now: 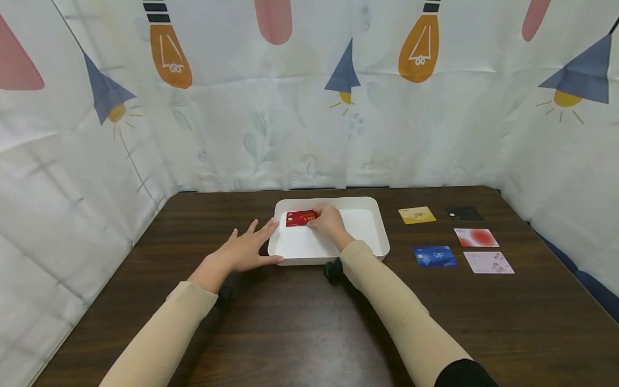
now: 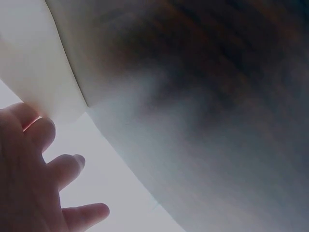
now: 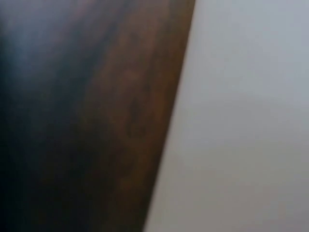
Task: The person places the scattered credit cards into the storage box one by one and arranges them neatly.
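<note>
A white tray (image 1: 360, 226) stands on the dark wooden table, and a red VIP card (image 1: 296, 217) is inside it, toward the back left. My right hand (image 1: 332, 223) reaches over the tray's front and pinches the card's right end; part of the card is hidden by the fingers. With fingers spread, my left hand (image 1: 244, 250) touches the tray's left side and front left corner. In the left wrist view the fingers (image 2: 67, 169) are by the tray's wall (image 2: 43, 53). Only the tray's blurred side (image 3: 241, 121) and the table appear in the right wrist view.
Several cards lie right of the tray: a gold card (image 1: 417, 215), a black card (image 1: 464, 214), a white card with a red circle (image 1: 476, 237), a blue VIP card (image 1: 435, 256) and a pale pink card (image 1: 489, 262). A patterned curtain (image 1: 290, 134) hangs behind the table (image 1: 290, 333).
</note>
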Available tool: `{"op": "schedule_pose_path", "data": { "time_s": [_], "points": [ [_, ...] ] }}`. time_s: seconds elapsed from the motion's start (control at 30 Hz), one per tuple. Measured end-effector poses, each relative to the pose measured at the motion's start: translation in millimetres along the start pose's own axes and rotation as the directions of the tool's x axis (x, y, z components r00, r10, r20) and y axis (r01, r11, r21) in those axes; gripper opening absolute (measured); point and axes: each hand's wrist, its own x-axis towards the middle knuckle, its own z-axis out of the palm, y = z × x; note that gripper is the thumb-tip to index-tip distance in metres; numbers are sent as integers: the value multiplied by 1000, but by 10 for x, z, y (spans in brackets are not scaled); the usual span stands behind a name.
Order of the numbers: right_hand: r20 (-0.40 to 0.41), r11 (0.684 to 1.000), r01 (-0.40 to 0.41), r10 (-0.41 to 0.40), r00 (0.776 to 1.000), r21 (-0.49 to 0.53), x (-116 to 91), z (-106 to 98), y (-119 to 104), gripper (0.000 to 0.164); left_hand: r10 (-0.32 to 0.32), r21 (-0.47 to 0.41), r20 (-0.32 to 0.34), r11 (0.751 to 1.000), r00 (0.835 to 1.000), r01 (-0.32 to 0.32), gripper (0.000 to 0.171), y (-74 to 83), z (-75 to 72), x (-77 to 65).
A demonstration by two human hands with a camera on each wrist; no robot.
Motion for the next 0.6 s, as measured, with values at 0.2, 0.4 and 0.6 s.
{"op": "schedule_pose_path", "data": {
  "time_s": [0.2, 0.4, 0.6],
  "points": [
    [0, 999, -6, 6, 1000, -46, 4, 12, -12, 35, -5, 1, 4, 1000, 1000, 5, 104, 7, 5, 3],
    [33, 997, 11, -9, 999, -81, 4, 25, -42, 45, -7, 6, 5, 1000, 1000, 7, 103, 11, -3, 1],
    [76, 985, 50, -38, 996, -163, -7, 49, -72, 46, 2, 3, 4, 1000, 1000, -2, 103, 7, -3, 0]
  ]
}}
